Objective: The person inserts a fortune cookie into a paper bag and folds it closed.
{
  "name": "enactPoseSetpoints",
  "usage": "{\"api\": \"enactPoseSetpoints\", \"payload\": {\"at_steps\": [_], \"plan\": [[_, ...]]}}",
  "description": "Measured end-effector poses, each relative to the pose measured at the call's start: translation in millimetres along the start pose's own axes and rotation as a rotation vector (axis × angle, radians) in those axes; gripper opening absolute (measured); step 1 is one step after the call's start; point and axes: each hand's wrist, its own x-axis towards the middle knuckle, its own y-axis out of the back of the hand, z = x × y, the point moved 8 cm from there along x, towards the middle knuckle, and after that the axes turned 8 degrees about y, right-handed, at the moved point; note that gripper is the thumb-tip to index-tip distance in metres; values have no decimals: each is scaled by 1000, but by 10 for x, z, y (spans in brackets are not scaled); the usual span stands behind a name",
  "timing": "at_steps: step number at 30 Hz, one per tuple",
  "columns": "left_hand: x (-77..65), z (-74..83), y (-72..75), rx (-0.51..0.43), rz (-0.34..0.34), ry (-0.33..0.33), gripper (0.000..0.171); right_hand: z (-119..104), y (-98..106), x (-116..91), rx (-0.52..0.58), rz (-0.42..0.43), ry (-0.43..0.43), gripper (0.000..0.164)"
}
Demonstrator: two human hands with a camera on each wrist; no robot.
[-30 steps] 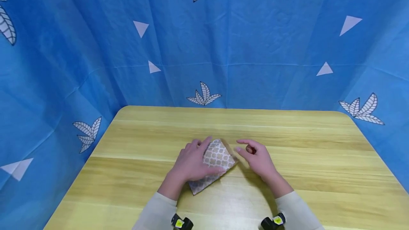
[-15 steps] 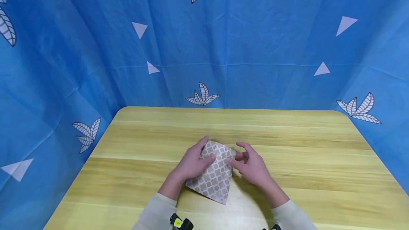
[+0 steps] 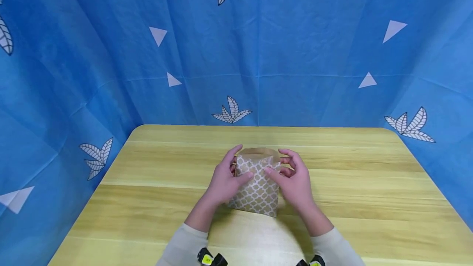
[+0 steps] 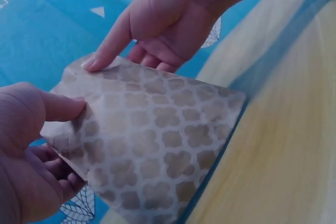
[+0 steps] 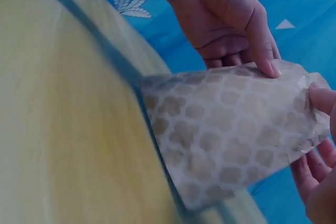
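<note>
Between both hands is a brown paper bag (image 3: pixel 256 194) with a white lattice pattern, its mouth spread a little at the far end so that the plain brown inside shows. My left hand (image 3: pixel 224 182) pinches the left edge near the mouth, thumb on the patterned face and fingers behind. On the opposite edge my right hand (image 3: pixel 295 182) grips the same way. In the left wrist view the bag (image 4: pixel 152 140) leans with its bottom edge down by the wooden table. The right wrist view shows creases in the paper bag (image 5: pixel 226 124) near the thumbs. What the bag contains is hidden.
A light wooden table (image 3: pixel 369 184) with rounded far corners extends around the hands. Behind it and along its sides hangs a blue curtain (image 3: pixel 303 44) printed with leaves and white triangles. Small black wrist cameras (image 3: pixel 211 257) sit at the cuffs.
The paper bag has turned from lying slanted under the left hand to facing me, mouth away. My right hand, apart from it at first, now grips its right edge. The mouth has widened.
</note>
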Motion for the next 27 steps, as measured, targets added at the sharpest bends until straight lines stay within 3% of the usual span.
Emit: {"api": "enactPoseSetpoints", "payload": {"at_steps": [9,15,21,27], "plan": [[-56,211,87,-112,40,-57,72,-290,32,20,10,28,172,55],[-128,319,62,-98,64,-103,67,-335,43,-11,38,-15,207,56],[-144,294,12,-96,56,-166,66,-372,30,-34,55,-69,257,55],[-182,291,-39,-31,39,-197,72,-403,26,-49,31,-111,320,54]]}}
